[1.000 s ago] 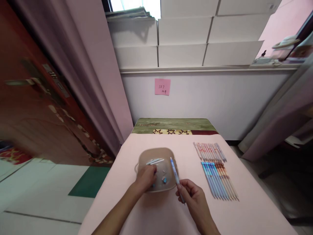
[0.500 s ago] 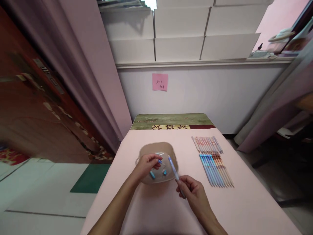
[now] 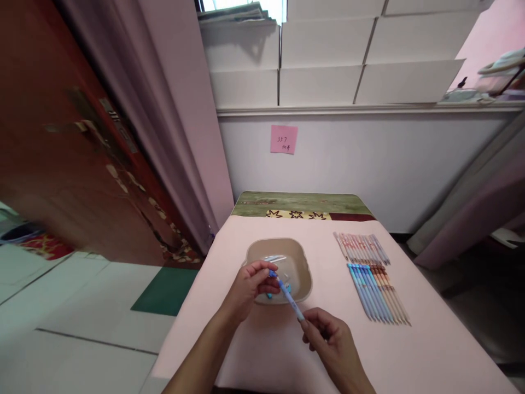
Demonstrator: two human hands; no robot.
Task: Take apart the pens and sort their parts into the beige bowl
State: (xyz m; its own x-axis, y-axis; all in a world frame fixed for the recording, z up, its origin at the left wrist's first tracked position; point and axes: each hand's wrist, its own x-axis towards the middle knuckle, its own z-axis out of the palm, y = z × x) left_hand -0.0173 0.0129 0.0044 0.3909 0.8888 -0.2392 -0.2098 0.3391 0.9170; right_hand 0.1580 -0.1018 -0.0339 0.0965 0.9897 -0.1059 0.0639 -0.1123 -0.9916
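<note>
On the pink-covered table point(image 3: 254, 361) sits a beige plastic tub point(image 3: 308, 276). The right hand point(image 3: 331, 340) pinches the lower end of a blue pen point(image 3: 291, 300), which slants across the tub's near edge toward the left hand point(image 3: 249, 285). The barrel looks light, stiff and probably slippery, so a fingertip hold low on it suits. The left fingers pinch a small blue piece point(image 3: 272, 273) at the pen's upper tip; tiny and easily dropped, it is best gripped by its sides.
</note>
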